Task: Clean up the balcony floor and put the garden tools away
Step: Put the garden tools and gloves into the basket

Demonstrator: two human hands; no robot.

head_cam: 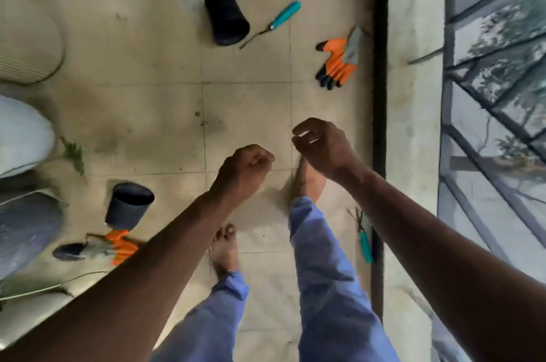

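While nothing has yet been gathered, the pale tiled balcony floor [165, 72] carries everything the job concerns, and it is bounded on the right by a raised whitish concrete ledge [413, 96] under a dark metal grille. Largest of the loose items are two black plastic plant pots: one tipped on its side near the far wall [226, 17], the other standing on the near left [128, 205]. Next come the orange and grey work gloves, one lying just beside the ledge [338, 62], the other close by the near pot [119, 245] with a dark trowel-like blade [69, 252] touching it, though blur hides the detail. Smaller still are a teal-handled slim hand tool [273, 23] beside the tipped pot and a second teal-handled tool [365, 239] lying along the ledge's dark edge. Both hands hang well above the tiles with nothing in them: the left hand [246, 168] is closed into a fist, the right hand [320, 144] has its fingers curled loosely inward. To do the pick-up well, I would judge it best to bend for the nearest tool by the right foot, take it by the handle rather than the prongs, then drop small tools and gloves into a pot so one carry clears them before sweeping.
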